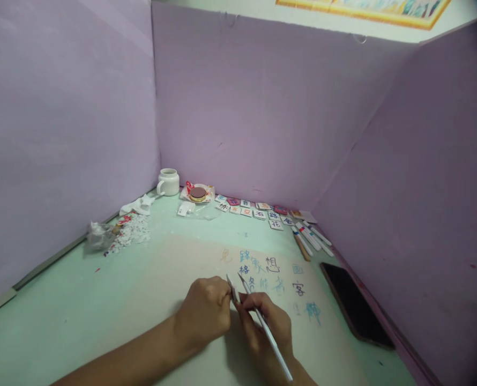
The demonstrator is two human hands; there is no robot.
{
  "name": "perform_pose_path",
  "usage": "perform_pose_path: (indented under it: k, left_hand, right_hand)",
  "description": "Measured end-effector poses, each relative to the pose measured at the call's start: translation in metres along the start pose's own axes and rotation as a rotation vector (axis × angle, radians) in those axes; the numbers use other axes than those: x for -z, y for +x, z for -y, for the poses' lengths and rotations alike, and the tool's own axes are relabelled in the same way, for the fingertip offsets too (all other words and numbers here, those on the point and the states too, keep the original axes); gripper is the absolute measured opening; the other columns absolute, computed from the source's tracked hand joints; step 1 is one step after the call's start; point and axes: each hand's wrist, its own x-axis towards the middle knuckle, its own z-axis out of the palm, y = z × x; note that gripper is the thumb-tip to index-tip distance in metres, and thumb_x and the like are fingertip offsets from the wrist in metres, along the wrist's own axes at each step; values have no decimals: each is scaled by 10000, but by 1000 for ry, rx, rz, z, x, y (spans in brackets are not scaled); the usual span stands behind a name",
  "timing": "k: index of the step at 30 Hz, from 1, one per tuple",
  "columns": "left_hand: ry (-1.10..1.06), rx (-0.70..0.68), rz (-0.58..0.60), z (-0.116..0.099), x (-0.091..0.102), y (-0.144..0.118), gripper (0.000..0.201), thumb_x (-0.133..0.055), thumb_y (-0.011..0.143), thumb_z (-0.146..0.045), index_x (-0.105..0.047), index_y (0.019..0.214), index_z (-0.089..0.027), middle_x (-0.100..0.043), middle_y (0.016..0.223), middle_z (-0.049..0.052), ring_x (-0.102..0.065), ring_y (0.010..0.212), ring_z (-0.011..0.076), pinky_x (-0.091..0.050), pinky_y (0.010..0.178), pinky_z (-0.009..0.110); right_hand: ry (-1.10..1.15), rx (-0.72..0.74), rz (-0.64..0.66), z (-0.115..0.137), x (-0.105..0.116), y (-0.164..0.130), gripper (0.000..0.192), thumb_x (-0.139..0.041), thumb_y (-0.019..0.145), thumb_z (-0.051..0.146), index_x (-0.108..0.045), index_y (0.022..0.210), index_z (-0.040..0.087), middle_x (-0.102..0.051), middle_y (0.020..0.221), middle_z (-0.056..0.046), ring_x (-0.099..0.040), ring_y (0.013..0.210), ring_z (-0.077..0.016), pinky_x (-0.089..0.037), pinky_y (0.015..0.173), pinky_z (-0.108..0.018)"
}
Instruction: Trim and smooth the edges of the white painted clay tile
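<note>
On mat (174,268), near its front edge: your left hand (206,313) pinches small white piece (234,292); your right hand (268,327) grips thin white tool (266,329), tip at piece. Risk, as judged: tip slips off piece toward left fingers (222,300); piece small, pinch shallow. Right of mat: phone (355,305) near table's right edge, elbow sweep could shove it. Behind mat: pens (311,238), tiles (258,213), cup (168,182). Left of mat: open room up to paper scraps (132,230).

Chinese characters stand on the beige mat (174,279), among them 路 (244,255), 想 (273,264) and 客 (298,289). Beyond the mat, small white tiles (258,212) read 石, 路 and 花; other tiles are too small to read.
</note>
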Motion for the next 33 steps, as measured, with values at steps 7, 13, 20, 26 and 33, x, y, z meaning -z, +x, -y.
perform_pose_path:
  k: [7,13,20,26,33]
  left_hand:
    - [-11,-126,-11,5,1,3,190,-419,674,-80,-468,515,-171,-533,512,17,-485,455,116,-322,467,222]
    - [-62,-133,-99,7,-4,6,213,-396,708,-101,-428,509,-168,-490,496,1,-422,444,91,-284,455,206]
    - [-123,-84,-121,9,-6,8,225,-422,736,-137,-517,532,-156,-521,511,2,-452,462,94,-318,467,199]
    - [-191,4,-158,11,5,6,186,-467,758,-199,-532,587,-162,-513,511,-26,-450,467,91,-337,457,187]
    - [-151,192,-128,19,27,11,335,-432,802,-360,-329,525,-203,-307,490,-55,-326,478,106,-264,464,235]
  right_hand:
    - [27,-11,65,-6,0,-4,119,-589,747,108,-570,735,225,-650,652,11,-594,513,-134,-450,506,-218]
    - [238,-502,-101,-3,-6,2,143,-693,692,263,-556,692,218,-640,660,-1,-613,597,-159,-483,547,-236]
    - [451,-706,-177,0,-7,14,267,-767,556,272,-528,655,205,-597,612,16,-548,571,-144,-451,556,-254]
    - [515,-809,-176,-2,-3,16,278,-760,583,284,-528,717,210,-561,627,40,-536,583,-135,-463,556,-249]
    - [134,-620,143,-15,4,9,164,-637,737,314,-525,688,206,-519,529,48,-464,490,-116,-365,492,-235]
